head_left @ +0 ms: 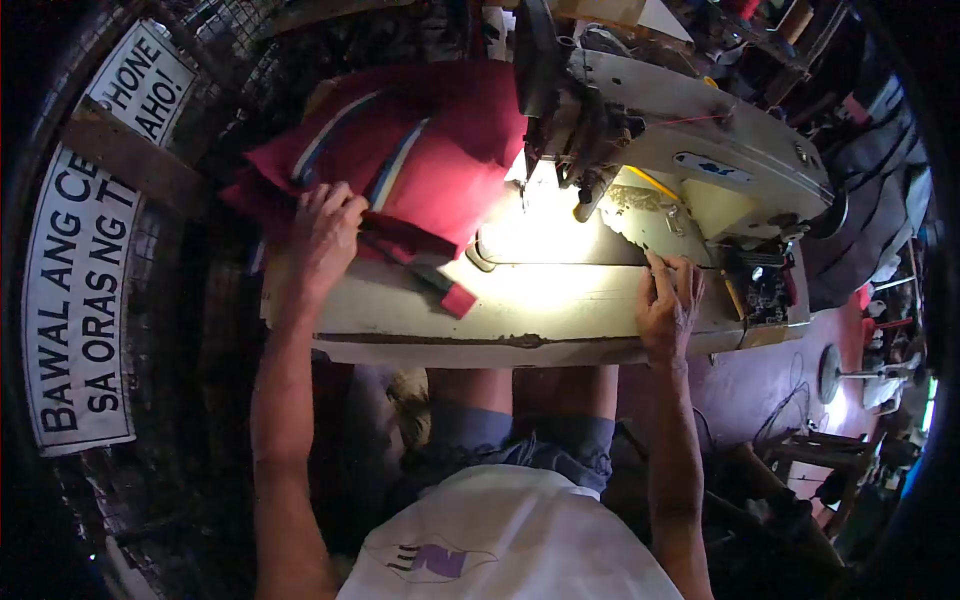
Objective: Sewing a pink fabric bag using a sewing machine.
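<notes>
A pile of red fabric (440, 140) with white and blue stripes lies on the left part of a worn white sewing table (520, 305). My left hand (325, 235) presses down on the fabric's near edge, fingers curled into the cloth. My right hand (668, 300) rests flat on the table's front right, fingers spread, holding nothing. A white industrial sewing machine (690, 130) stands at the back right, its lamp lighting the bare table under the needle (585, 195). A red strip (455, 298) of the fabric hangs toward the front edge.
A white sign with black letters (85, 260) hangs on wire mesh at the left. Dark garments (870, 200) are heaped at the right beyond the machine. A small stand (835, 375) and clutter sit on the floor at lower right. My knees are under the table.
</notes>
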A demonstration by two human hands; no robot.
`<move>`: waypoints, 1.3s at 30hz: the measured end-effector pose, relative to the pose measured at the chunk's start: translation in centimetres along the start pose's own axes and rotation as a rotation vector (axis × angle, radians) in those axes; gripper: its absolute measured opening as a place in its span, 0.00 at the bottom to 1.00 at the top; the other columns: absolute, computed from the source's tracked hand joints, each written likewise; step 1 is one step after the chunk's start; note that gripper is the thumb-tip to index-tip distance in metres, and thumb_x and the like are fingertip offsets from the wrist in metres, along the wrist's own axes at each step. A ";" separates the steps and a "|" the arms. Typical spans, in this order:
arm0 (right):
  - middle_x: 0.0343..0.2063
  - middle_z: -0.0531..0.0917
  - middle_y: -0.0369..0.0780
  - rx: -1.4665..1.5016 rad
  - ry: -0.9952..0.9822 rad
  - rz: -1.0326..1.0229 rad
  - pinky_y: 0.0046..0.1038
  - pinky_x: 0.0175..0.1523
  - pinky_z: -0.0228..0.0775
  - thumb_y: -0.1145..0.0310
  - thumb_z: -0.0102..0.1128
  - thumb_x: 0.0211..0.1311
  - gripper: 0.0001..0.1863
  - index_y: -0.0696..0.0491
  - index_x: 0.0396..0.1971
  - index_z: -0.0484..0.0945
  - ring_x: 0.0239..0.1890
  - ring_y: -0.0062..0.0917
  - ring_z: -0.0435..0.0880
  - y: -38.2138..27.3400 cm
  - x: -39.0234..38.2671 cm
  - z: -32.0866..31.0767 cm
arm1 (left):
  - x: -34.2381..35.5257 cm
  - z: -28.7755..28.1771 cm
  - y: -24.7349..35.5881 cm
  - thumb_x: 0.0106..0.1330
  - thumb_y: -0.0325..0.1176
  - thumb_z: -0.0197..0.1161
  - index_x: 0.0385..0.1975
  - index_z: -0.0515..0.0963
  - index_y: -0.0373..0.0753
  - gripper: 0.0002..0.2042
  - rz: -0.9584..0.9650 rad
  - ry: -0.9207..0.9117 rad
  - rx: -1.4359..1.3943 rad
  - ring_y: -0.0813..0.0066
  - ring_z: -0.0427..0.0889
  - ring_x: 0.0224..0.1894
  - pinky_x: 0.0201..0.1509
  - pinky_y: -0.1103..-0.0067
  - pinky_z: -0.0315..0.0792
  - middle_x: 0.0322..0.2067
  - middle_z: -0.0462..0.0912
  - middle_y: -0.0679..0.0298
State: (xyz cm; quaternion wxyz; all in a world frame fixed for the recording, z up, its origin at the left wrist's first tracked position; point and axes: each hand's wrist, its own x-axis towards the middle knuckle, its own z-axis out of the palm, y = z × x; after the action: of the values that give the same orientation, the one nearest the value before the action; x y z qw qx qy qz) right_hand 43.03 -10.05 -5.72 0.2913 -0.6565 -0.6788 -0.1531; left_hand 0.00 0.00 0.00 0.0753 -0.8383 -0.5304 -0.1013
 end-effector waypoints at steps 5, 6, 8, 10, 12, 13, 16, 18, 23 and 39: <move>0.42 0.76 0.41 0.064 -0.016 0.109 0.39 0.55 0.67 0.71 0.64 0.58 0.14 0.54 0.45 0.82 0.47 0.38 0.74 -1.3 -0.9 0.4 | -2.6 -2.8 -1.0 0.60 0.24 0.58 0.41 0.78 0.38 0.10 -0.165 -0.064 0.097 0.57 0.74 0.48 0.56 0.66 0.69 0.41 0.75 0.59; 0.42 0.76 0.41 0.063 0.003 0.106 0.39 0.55 0.67 0.71 0.64 0.58 0.14 0.54 0.45 0.82 0.47 0.38 0.74 -1.2 -0.9 0.4 | -2.9 -2.9 0.0 0.56 0.21 0.58 0.44 0.76 0.37 0.14 -0.203 0.028 0.065 0.55 0.74 0.48 0.56 0.65 0.68 0.42 0.76 0.57; 0.42 0.77 0.41 0.060 -0.033 0.103 0.39 0.55 0.67 0.71 0.64 0.58 0.14 0.54 0.45 0.82 0.47 0.37 0.75 -1.0 -0.7 0.4 | -1.8 -1.8 2.7 0.55 0.21 0.59 0.45 0.76 0.36 0.16 -0.116 0.206 -0.050 0.55 0.74 0.48 0.56 0.64 0.68 0.42 0.75 0.56; 0.42 0.77 0.41 0.043 -0.014 0.097 0.38 0.55 0.68 0.71 0.64 0.58 0.13 0.54 0.45 0.82 0.47 0.37 0.75 -0.7 -0.5 0.4 | -0.5 0.5 6.8 0.52 0.20 0.60 0.45 0.75 0.35 0.18 -0.037 0.301 -0.273 0.53 0.74 0.48 0.56 0.63 0.68 0.43 0.75 0.54; 0.42 0.77 0.40 0.028 0.002 0.086 0.38 0.55 0.68 0.71 0.63 0.59 0.13 0.53 0.44 0.82 0.47 0.37 0.75 -0.2 -0.2 0.2 | 1.9 3.5 12.0 0.52 0.21 0.61 0.46 0.75 0.33 0.18 -0.007 0.227 -0.452 0.52 0.73 0.49 0.56 0.62 0.68 0.44 0.74 0.53; 0.41 0.77 0.40 0.045 0.017 0.086 0.38 0.54 0.68 0.71 0.64 0.58 0.13 0.53 0.44 0.82 0.47 0.37 0.75 -0.1 -0.2 0.1 | 2.9 4.8 14.1 0.52 0.22 0.61 0.47 0.75 0.32 0.19 -0.015 0.243 -0.515 0.51 0.73 0.50 0.56 0.62 0.68 0.46 0.74 0.52; 0.41 0.77 0.40 0.075 0.036 0.111 0.38 0.54 0.68 0.72 0.64 0.58 0.13 0.54 0.44 0.82 0.46 0.37 0.75 0.0 -0.4 0.3 | 4.9 8.2 15.9 0.54 0.26 0.61 0.49 0.74 0.32 0.20 0.045 0.468 -0.340 0.50 0.71 0.52 0.55 0.60 0.68 0.48 0.73 0.51; 0.41 0.77 0.40 0.083 0.036 0.141 0.38 0.54 0.68 0.72 0.64 0.58 0.13 0.54 0.44 0.83 0.46 0.37 0.76 0.2 -0.4 0.3 | 5.2 9.6 16.1 0.55 0.27 0.61 0.50 0.74 0.32 0.20 0.069 0.473 -0.282 0.49 0.71 0.53 0.55 0.59 0.68 0.49 0.73 0.50; 0.40 0.77 0.40 0.120 0.054 0.094 0.38 0.54 0.69 0.77 0.65 0.53 0.16 0.54 0.44 0.82 0.46 0.37 0.76 -0.2 -0.1 0.0 | 4.8 7.1 15.3 0.53 0.22 0.58 0.41 0.75 0.32 0.14 0.122 0.095 -0.380 0.52 0.73 0.48 0.54 0.63 0.70 0.42 0.74 0.52; 0.44 0.81 0.46 0.355 -0.218 -0.538 0.50 0.53 0.67 0.56 0.63 0.58 0.24 0.48 0.54 0.79 0.46 0.45 0.77 -5.5 6.9 6.1 | 9.8 7.0 11.6 0.54 0.32 0.66 0.33 0.79 0.41 0.08 -0.032 -0.102 -0.506 0.55 0.83 0.37 0.40 0.62 0.77 0.29 0.83 0.58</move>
State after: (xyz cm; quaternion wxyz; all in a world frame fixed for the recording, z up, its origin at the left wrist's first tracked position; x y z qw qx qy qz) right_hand 36.67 -1.42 -5.39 0.2758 -0.4055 -0.8709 -0.0329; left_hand 15.24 5.25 -4.58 -0.1653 -0.8259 -0.5045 -0.1899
